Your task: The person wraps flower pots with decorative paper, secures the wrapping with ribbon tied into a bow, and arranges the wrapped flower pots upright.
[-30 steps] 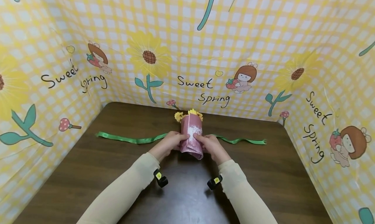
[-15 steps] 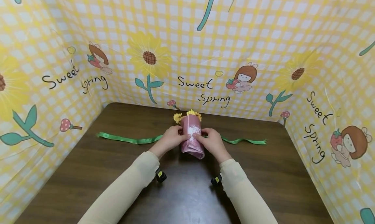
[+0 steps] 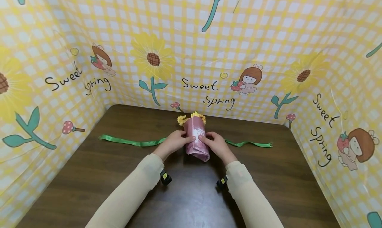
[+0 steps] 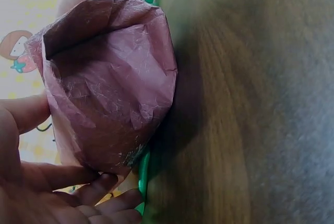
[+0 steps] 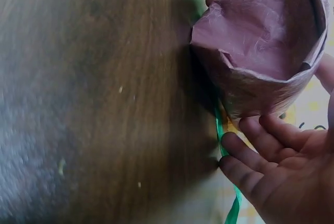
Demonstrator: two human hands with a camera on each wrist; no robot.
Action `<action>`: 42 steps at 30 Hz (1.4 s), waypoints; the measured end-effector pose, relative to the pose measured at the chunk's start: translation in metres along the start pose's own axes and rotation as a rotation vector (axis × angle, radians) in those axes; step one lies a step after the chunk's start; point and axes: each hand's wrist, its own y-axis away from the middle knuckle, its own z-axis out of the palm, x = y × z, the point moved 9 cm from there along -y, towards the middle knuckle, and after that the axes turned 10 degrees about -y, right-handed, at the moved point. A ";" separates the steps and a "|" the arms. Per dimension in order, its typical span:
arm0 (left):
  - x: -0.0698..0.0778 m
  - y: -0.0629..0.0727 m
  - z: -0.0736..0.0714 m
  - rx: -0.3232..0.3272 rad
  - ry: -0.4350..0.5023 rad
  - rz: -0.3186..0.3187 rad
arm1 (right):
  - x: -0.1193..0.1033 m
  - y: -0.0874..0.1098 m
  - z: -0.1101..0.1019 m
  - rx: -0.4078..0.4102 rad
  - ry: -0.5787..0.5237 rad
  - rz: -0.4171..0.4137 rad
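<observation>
A pink paper wrap (image 3: 197, 151), rolled into a tube, lies mid-table with its end toward me. Yellow flowers (image 3: 181, 120) poke out of its far end. My left hand (image 3: 176, 142) holds the wrap's left side, thumb on top, fingers along the side. My right hand (image 3: 218, 143) grips the right side likewise, its thumb close to the other. Both wrist views look into the wrap's near end (image 4: 112, 78), which is hollow with folded, creased edges. A green ribbon (image 3: 134, 142) stretches out to both sides; its middle is hidden behind the hands and wrap.
The dark wooden table (image 3: 185, 204) meets a yellow checked cloth (image 3: 203, 55) at the back and both sides. Small black wrist cameras (image 3: 165, 178) hang at the sleeve cuffs.
Both hands' fingers have come up from under the wrap to its sides. The wrap's near end has shifted slightly right. The ribbon stays where it was.
</observation>
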 end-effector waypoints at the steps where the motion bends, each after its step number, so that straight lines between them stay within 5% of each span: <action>1: 0.000 0.000 0.000 0.002 -0.002 0.003 | 0.001 0.000 0.000 -0.002 -0.001 0.008; 7: 0.004 0.002 0.000 0.018 -0.027 0.013 | -0.002 0.001 -0.002 0.002 0.046 0.013; 14: 0.002 0.000 -0.002 0.033 -0.088 0.013 | -0.012 -0.003 -0.004 0.001 0.168 -0.076; 19: 0.001 -0.006 -0.003 0.042 -0.092 0.037 | -0.002 -0.007 0.000 -0.045 0.125 -0.013; 29: -0.013 -0.013 0.001 0.016 0.040 0.016 | 0.001 -0.003 0.001 -0.053 0.043 0.072; 42: -0.001 0.003 0.018 -0.007 0.072 0.004 | 0.010 0.017 -0.009 0.002 0.058 0.102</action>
